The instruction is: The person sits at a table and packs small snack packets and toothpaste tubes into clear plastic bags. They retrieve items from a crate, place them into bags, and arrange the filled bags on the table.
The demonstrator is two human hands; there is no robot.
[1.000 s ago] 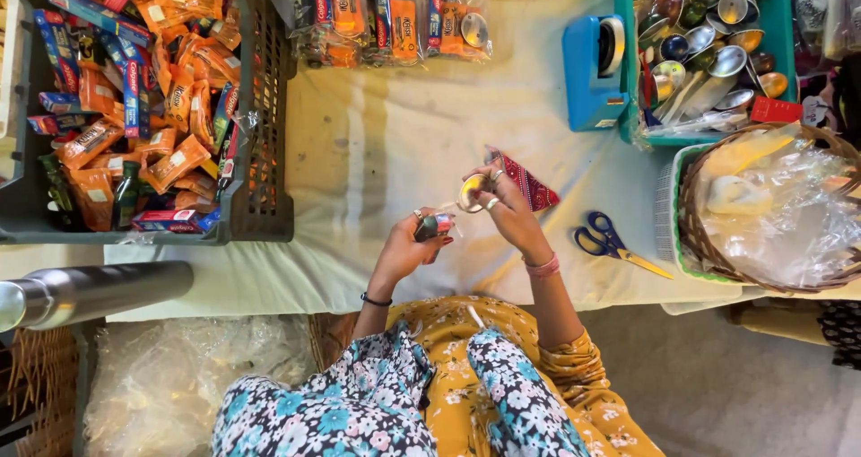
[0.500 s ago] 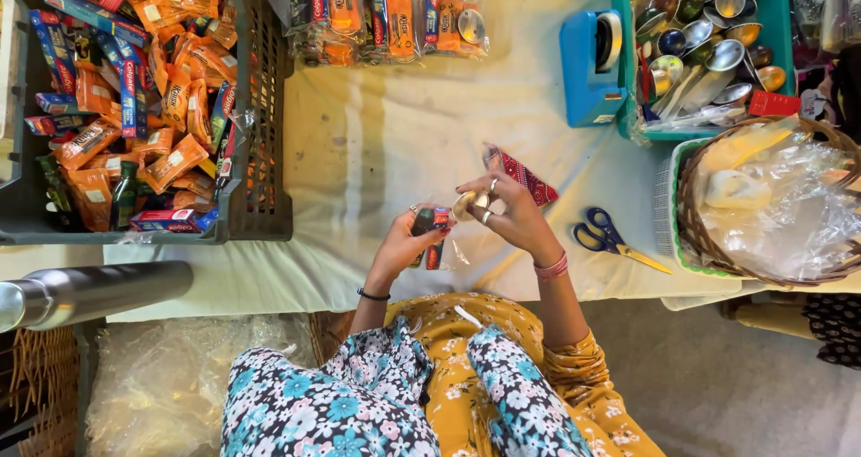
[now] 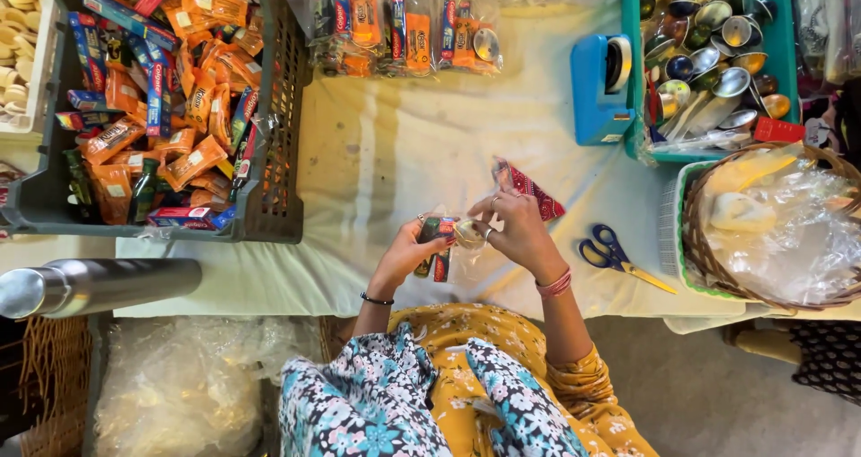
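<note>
Left hand: your left hand (image 3: 408,252) is curled, fingers pinching a small bundle of packets (image 3: 436,242) by its near end.
Right hand: your right hand (image 3: 518,228) is closed in a pinch, thumb and fingertips gripping a clear plastic bag (image 3: 470,238) with a small shiny metal piece inside; whether the red patterned pouch (image 3: 531,188) behind the knuckles is also gripped, you cannot tell.
Bundle and bag: they meet between your two hands, touching, held just above the cloth close to your body.
Surface: a cream tablecloth (image 3: 404,152), creased, covers the table under both hands.
Right of your right hand: blue-handled scissors (image 3: 619,258) lie flat on the cloth, near but apart from your wrist; beyond them sits a wicker basket (image 3: 708,260) lined with crumpled clear plastic.
Beyond your right hand: a blue tape dispenser (image 3: 599,94) stands beside a teal tray (image 3: 632,80) full of small metal bowls and spoons.
Left of your left hand: a dark slatted crate (image 3: 278,134) holds orange sachets and toothpaste boxes, well apart.
Straight ahead: filled clear bags (image 3: 404,26) lie in a row at the far edge.
Room: a steel cylinder (image 3: 90,287) juts out below the crate; a heap of clear plastic (image 3: 179,385) lies on the floor by your left side.
</note>
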